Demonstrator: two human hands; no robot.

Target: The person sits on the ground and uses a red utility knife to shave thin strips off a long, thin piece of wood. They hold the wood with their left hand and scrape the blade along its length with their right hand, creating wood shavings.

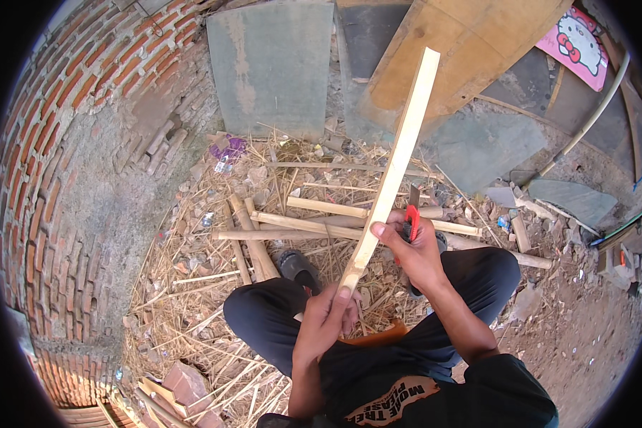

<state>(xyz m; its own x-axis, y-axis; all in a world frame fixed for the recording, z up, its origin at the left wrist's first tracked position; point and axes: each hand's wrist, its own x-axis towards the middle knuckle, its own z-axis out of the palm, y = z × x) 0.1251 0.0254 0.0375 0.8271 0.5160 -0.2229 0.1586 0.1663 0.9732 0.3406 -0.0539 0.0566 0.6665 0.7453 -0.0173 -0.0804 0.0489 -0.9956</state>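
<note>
A long, pale split bamboo strip (398, 164) slants up and away from my lap, its inner face toward me. My left hand (327, 312) is closed around its lower end. My right hand (415, 247) grips a red-and-black handled knife (411, 220), its short grey blade pointing up beside the strip. The right thumb presses on the strip's edge around its middle. Part of the knife's handle is hidden by my fingers. Below the strip, bamboo pieces (308, 223) lie crossed on the ground by my dark shoes (297, 268).
A brick wall (71, 178) curves along the left. Grey sheets (271, 71) and a brown board (471, 53) lean at the back, with a pink cartoon panel (576, 46) at far right. Straw and rubble (185, 285) cover the ground. A bent pole (585, 125) stands at right.
</note>
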